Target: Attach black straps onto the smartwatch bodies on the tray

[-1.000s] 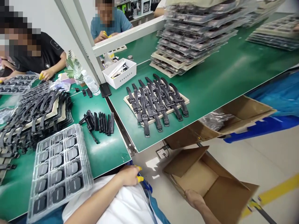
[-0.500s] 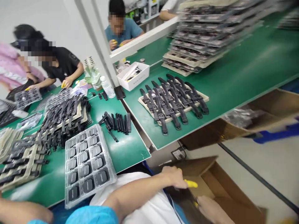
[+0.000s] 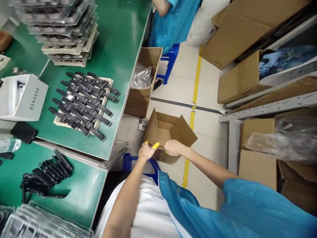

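Observation:
An open cardboard box (image 3: 185, 131) stands on the floor, with its flaps raised. My left hand (image 3: 146, 152) is closed on its near edge, the yellow-covered thumb pointing up and right. Just to the right, my right hand (image 3: 173, 147) grips the same near edge with its fingers curled; a bit of yellow shows at a fingertip. The inside of the box between its flaps shows bare cardboard. Both of my hands are below table level, beside the green table's corner.
On the green table (image 3: 128, 19) lie a tray of black watches (image 3: 81, 102), loose black straps (image 3: 47, 173), a white box (image 3: 24, 97) and stacked trays (image 3: 64, 33). A blue stool (image 3: 170, 61) and another carton (image 3: 138, 102) stand ahead. Shelving (image 3: 234, 142) with cartons lines the right.
My view has swung to the right and down, bringing the floor, shelves and box into the middle. Both hands stay at the box, now closer together in view.

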Action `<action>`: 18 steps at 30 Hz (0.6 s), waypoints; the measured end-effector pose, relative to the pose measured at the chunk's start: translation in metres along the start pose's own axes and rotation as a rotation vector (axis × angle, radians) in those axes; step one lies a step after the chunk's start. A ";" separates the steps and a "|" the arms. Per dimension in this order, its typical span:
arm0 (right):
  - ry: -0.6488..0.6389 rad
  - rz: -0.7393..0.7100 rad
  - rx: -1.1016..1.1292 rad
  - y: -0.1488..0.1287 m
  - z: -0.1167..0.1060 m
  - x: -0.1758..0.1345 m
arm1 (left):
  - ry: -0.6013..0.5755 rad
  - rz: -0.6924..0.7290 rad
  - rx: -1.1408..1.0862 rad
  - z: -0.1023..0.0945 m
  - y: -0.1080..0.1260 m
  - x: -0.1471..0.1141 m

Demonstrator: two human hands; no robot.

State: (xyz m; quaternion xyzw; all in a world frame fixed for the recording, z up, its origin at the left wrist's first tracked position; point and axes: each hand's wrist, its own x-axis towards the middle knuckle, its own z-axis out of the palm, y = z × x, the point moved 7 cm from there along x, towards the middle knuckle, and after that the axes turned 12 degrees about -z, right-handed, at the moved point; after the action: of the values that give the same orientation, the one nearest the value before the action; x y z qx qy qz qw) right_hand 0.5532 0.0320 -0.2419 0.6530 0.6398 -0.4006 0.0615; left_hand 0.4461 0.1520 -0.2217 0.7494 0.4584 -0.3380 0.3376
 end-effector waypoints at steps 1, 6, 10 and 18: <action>0.001 -0.013 0.008 -0.006 0.001 0.000 | 0.024 0.003 0.015 -0.002 0.006 0.000; -0.020 -0.068 0.064 -0.031 0.012 0.007 | 0.068 -0.018 0.098 0.006 0.026 0.009; -0.024 -0.079 0.113 -0.032 0.018 0.017 | 0.026 -0.106 0.081 0.014 0.016 0.031; -0.044 -0.074 0.255 -0.038 0.027 0.020 | -0.398 -0.381 -0.208 0.056 -0.026 0.051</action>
State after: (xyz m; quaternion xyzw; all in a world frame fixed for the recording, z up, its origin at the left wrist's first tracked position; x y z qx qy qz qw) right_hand 0.5047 0.0382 -0.2559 0.6225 0.6058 -0.4949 -0.0229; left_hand 0.4292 0.1391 -0.2984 0.5303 0.5476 -0.4869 0.4265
